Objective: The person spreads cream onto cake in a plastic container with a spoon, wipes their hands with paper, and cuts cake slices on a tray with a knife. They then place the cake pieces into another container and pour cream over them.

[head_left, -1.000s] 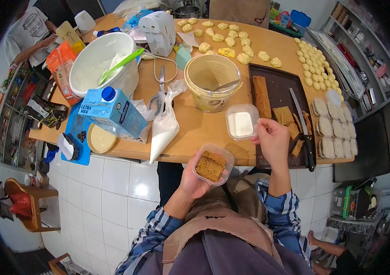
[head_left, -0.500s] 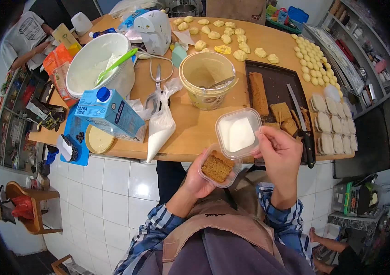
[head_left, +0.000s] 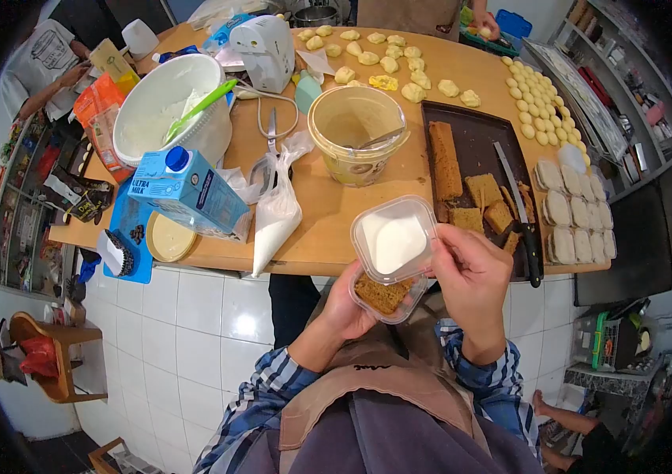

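Observation:
My left hand (head_left: 344, 308) is wrapped round a clear plastic tub (head_left: 413, 306) with a brown cake slice (head_left: 382, 294) in it. Just above and partly over that tub, my right hand (head_left: 474, 272) pinches the rim of a second clear, square plastic piece (head_left: 357, 246), tilted toward me. Something smooth and white (head_left: 395, 243) shows in or through it; whether this piece is a lid or a shallow tub I cannot tell. Beyond my hands stand a cream-coloured bucket (head_left: 356, 162) with a utensil inside and a filled piping bag (head_left: 279, 213).
To the right, a dark tray (head_left: 474, 142) holds cake pieces and a knife (head_left: 527, 237). Stacked filled tubs (head_left: 573, 209) stand beside it. On the left are a milk carton (head_left: 186, 193) and a white bowl (head_left: 135, 118). Dough pieces (head_left: 413, 93) lie behind.
My right hand has brought the clear piece with the white content left and slightly down, now covering part of the left tub. Another person's hand has appeared at the back right.

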Available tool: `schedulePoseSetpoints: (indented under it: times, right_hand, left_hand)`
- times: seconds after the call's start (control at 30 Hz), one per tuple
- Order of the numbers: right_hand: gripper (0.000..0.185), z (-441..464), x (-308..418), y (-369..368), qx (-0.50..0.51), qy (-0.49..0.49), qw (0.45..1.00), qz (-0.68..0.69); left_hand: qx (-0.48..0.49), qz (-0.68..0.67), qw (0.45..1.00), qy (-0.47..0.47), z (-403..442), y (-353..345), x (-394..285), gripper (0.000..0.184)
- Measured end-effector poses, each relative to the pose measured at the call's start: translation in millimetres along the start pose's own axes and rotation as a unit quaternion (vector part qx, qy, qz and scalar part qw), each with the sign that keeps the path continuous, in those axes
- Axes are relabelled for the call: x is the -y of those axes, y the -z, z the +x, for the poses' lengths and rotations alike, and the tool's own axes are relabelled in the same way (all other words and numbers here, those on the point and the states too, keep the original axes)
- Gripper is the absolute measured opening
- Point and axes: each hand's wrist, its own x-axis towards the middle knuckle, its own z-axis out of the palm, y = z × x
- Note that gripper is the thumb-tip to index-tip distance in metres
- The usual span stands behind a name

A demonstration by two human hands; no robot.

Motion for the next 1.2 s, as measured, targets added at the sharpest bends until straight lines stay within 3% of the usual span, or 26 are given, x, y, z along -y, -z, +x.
schedulePoseSetpoints:
  times: [0.67, 0.77, 0.87, 0.97, 1.2]
  right_hand:
    - [0.017, -2.3, 7.4, -2.8, 0.008, 0.038, 0.999, -0.020]
    - [0.017, -1.7, 11.0, -3.3, 0.004, 0.048, 0.999, -0.019]
    - [0.017, -1.8, 11.4, -3.6, 0.003, 0.049, 0.999, -0.018]
    - [0.017, -1.6, 12.1, -3.9, 0.004, 0.054, 0.998, -0.017]
    - [0.018, -2.4, 12.8, -4.1, 0.003, 0.056, 0.998, -0.023]
  left_hand:
    - [0.041, -0.028, 0.998, -0.029, -1.0, -1.6, 1.6, 0.052]
    - [-0.040, -0.056, 0.998, -0.011, -1.8, -12.9, -0.8, 0.052]
    - [-0.022, -0.044, 0.999, -0.021, -1.4, -12.0, -0.4, 0.054]
    - [0.063, -0.004, 0.998, -0.020, 0.6, 5.4, 2.0, 0.055]
    - [0.032, 0.011, 0.999, -0.021, 0.1, 6.0, 5.5, 0.055]
